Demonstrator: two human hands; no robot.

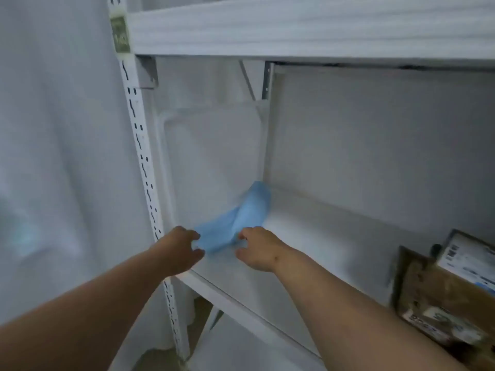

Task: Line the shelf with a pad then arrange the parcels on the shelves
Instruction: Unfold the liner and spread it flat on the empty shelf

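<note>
A large white pad [211, 156] with a blue underside [241, 218] stands curled up against the left end of the white shelf [308, 231], its lower corner folded over so the blue shows. My left hand [179, 250] pinches the pad's blue corner at the shelf's front left. My right hand [257, 247] grips the folded blue edge just to the right. Brown cardboard parcels [444, 290] with printed labels sit on the same shelf at the far right.
A white slotted upright post [142, 156] stands at the shelf's left front corner. A foam-wrapped upper shelf [294, 28] hangs overhead. White sheeting [59, 156] covers the left side. A lower shelf [241, 349] shows beneath.
</note>
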